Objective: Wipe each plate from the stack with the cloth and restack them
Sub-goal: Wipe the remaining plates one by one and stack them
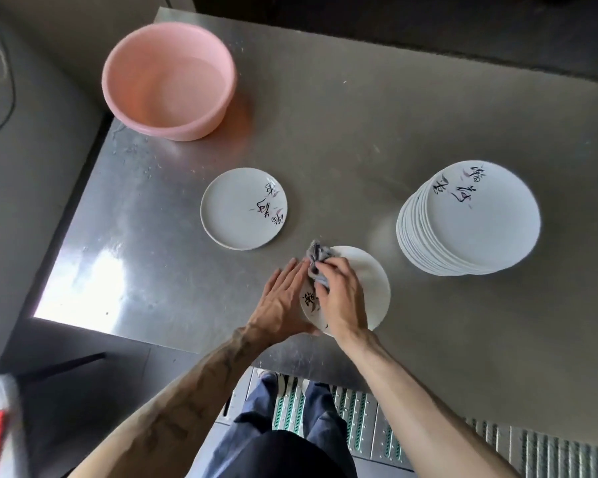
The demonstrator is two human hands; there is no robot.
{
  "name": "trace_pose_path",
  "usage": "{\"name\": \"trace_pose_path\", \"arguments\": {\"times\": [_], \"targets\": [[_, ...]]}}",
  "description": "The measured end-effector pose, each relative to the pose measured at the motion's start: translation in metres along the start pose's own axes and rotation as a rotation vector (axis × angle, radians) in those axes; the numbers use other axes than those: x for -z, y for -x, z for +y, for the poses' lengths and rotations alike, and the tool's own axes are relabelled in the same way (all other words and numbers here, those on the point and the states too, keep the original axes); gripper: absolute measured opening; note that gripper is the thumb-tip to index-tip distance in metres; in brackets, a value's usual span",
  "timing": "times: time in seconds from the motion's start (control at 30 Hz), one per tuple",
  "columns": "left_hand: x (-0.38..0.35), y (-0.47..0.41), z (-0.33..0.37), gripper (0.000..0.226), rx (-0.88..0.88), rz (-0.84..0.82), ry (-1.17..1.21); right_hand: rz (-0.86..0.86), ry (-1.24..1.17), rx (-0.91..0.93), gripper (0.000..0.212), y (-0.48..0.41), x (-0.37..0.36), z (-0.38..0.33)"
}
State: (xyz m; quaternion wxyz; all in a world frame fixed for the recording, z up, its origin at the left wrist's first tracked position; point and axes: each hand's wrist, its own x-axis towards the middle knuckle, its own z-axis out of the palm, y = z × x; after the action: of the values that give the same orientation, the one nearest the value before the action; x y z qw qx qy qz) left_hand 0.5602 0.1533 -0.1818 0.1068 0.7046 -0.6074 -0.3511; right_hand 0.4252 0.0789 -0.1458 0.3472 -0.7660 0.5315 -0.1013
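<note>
So the brushed-steel table (342,132) takes up most of the view, with loads of bare metal ahead of both grips. Well off to the right of the right grip is the tall stack of white round plates (477,215) with black brush lettering. It's fanned out a bit, not a straight column. Far ahead and left of the left grip sits the round pink plastic basin (125,108), looks like there's some water in it. Just ahead of the left grip lies a single white lettered plate (235,208), flat on the table. I'd guess that's the start of the done pile.

The white plate being wiped (366,288) is right under the grips. The left grip (283,298) is released, fingers straight along the plate's left rim, steadying rather than clamping. The right grip (342,298) is clenched round the bunched grey cloth (316,257) and presses it onto the plate's far-left part.

What'd worry me: that plate sits close to the table's near edge, just behind the grips, and nothing's curled round it. A hard wipe toward the body could skid it off. Can't tell if it's flat or tipped up. A wide reach right could also clip the fanned stack. The roomiest direction is ahead and left.
</note>
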Motion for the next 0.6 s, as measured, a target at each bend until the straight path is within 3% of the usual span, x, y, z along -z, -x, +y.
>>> {"name": "trace_pose_path", "arguments": {"times": [0.27,0.4,0.53,0.6], "targets": [[0.000,0.001,0.006,0.141,0.011,0.073,0.066,-0.021,0.039,-0.003,0.037,-0.009,0.013,0.011],[-0.004,0.002,0.007,0.136,0.009,0.111,0.026,-0.091,-0.005,0.090,0.032,0.021,0.002,0.005],[-0.006,0.000,0.007,0.143,0.024,0.081,0.003,-0.186,0.091,0.203,0.030,0.017,0.018,0.019],[-0.006,-0.001,0.007,0.148,0.032,0.069,0.041,-0.124,0.126,0.156,0.032,0.002,0.029,0.028]]}}
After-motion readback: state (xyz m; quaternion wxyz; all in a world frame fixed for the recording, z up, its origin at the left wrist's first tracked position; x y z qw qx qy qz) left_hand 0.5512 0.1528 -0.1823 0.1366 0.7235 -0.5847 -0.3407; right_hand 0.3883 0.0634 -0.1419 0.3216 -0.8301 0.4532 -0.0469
